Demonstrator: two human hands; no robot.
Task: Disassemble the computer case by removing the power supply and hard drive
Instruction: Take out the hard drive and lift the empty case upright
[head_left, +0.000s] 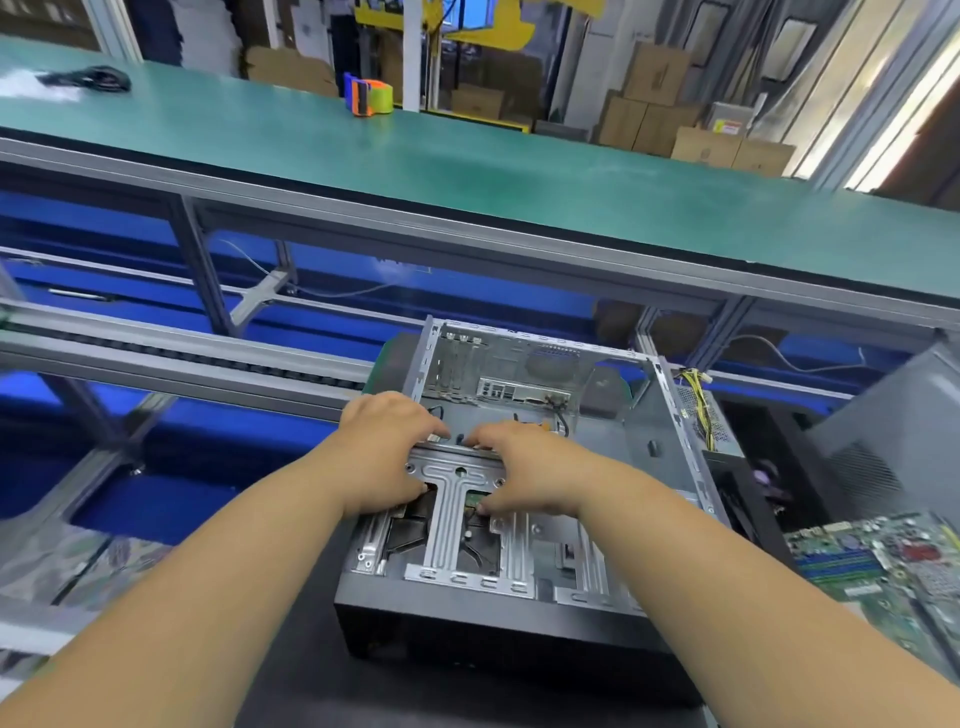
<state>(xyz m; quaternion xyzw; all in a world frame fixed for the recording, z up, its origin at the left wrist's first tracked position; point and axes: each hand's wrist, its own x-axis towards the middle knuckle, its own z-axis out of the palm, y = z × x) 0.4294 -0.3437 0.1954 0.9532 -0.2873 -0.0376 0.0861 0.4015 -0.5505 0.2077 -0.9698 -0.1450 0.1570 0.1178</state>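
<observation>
steel drive cage (460, 514) sits at the case (519, 519) front, both hands clamped on it, left hand (387, 452) and right hand (524, 470). looks stiff with sharp edges, so grip the rails, not the drive's board.

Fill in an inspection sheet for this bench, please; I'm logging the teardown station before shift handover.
Surface: dark mat under the case, on a grey-framed line.
Job's things: open computer case, motherboard bay bare; metal drive bracket at its near end.
Clutter: loose motherboard at right; tape dispenser on the green bench behind.
Grippers: left hand and right hand both grip the bracket's far edge, thumbs hooked in its openings.
Cables: yellow-black wire bundle outside the case's right wall; black lead inside by the rear panel.
Surroundings: cardboard boxes, another grey case at right.
</observation>
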